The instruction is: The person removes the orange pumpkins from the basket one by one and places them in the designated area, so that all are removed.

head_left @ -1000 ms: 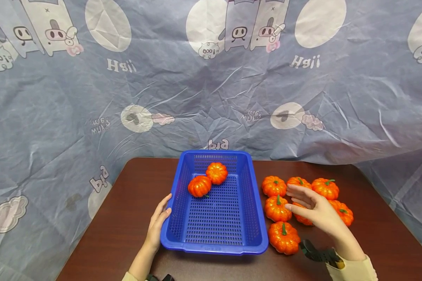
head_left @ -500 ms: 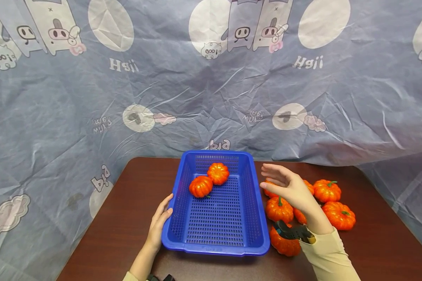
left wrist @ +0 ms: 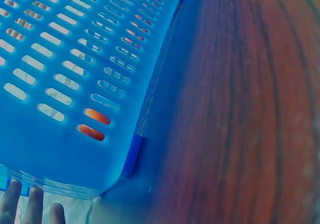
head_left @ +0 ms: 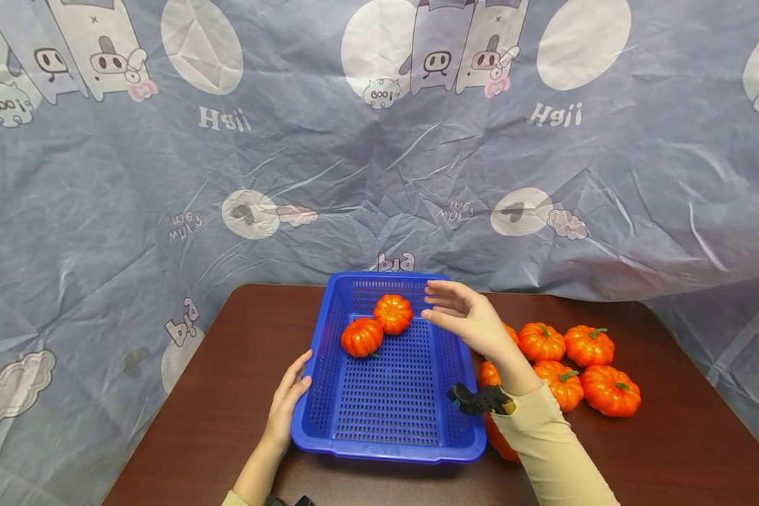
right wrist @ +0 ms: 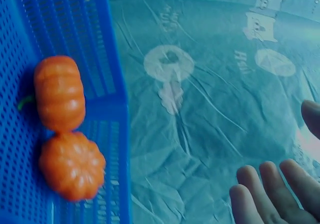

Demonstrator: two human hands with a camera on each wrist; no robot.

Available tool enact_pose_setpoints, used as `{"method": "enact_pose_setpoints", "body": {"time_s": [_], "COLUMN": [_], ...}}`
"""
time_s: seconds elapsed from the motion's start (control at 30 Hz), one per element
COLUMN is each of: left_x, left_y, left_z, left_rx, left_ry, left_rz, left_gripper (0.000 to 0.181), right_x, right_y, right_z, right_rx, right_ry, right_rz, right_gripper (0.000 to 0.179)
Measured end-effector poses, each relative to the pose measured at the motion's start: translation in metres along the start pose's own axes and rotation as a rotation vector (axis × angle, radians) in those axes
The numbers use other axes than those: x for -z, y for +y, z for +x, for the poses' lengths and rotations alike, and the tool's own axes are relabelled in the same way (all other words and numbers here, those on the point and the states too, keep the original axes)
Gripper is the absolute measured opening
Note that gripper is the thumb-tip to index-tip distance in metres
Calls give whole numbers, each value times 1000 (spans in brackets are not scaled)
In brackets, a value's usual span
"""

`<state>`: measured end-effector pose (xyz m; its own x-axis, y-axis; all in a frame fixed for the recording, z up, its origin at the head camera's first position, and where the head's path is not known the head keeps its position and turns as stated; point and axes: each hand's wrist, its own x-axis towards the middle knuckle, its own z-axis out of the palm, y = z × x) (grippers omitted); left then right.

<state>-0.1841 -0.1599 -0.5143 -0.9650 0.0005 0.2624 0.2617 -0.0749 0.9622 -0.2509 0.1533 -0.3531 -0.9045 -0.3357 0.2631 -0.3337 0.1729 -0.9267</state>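
Observation:
A blue plastic basket with slotted walls stands on the table. Two small orange pumpkins lie inside it toward the back left, one pumpkin on its side and touching the other pumpkin. My left hand rests against the basket's left side, fingers extended and thumb at the rim; its fingertips show by the rim in the left wrist view. Above the basket's right back part is my right hand, fingers apart from the thumb and nothing between them. In the right wrist view its fingers are spread before the backdrop.
Several more pumpkins with green stems stand on the brown table to the right of the basket, some partly hidden by my right arm. Behind the table hangs a grey-blue printed cloth.
My right hand has moved left from above the right-hand pumpkins to over the basket, with nothing in it. The left hand, the basket and the two pumpkins inside stay as they were.

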Motion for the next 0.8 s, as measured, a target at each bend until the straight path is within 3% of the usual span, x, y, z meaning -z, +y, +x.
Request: {"method": "enact_pose_setpoints", "body": {"time_s": [0.37, 0.8], "left_x": [1, 0], "left_y": [-1, 0], "left_z": [-2, 0], "left_rx": [4, -3], "left_ry": [-1, 6], "left_rz": [-2, -2], "left_gripper": [45, 45], "right_x": [-41, -75], "right_y": [5, 36], "right_z": [32, 51], "right_rx": [-31, -127], "right_ry": [25, 138], "right_rz": [67, 5], "right_gripper": [51, 45]}}
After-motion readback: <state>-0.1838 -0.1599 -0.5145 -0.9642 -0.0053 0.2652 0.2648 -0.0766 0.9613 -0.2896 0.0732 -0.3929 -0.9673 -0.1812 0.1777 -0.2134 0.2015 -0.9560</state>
